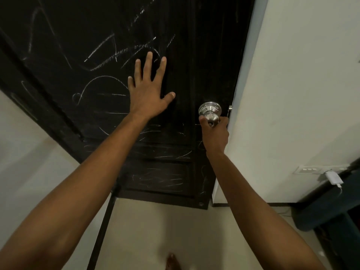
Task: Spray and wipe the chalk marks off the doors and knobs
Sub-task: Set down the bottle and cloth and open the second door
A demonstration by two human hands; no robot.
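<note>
Head view, person facing a dark door [120,55] scrawled with white chalk marks [109,55]. The left hand [150,90] lies flat against the panel, its fingers [149,63] straight, spread and released, holding nothing; chalk strokes run just above the fingertips, to their left, and below the wrist down to the lower panels. The right hand [214,133] has its fingers curled round the neck of the metal knob [210,110], grasping it from below; the knob's face, itself chalked, sits directly above these fingers. The knob's axis stands out from the door toward the viewer, while the door's long axis runs up and down the frame. The right hand is the one on the knob; the left is nearer the densest marks. Just right of the right fingers lie the door's edge and a pale wall [292,84]; well below and to the right are a switch plate [307,169] and a white plug-in charger [334,178]. No spray bottle or cloth is visible, so spraying and wiping appear not yet begun. Nothing stands between either hand and the marks.
</note>
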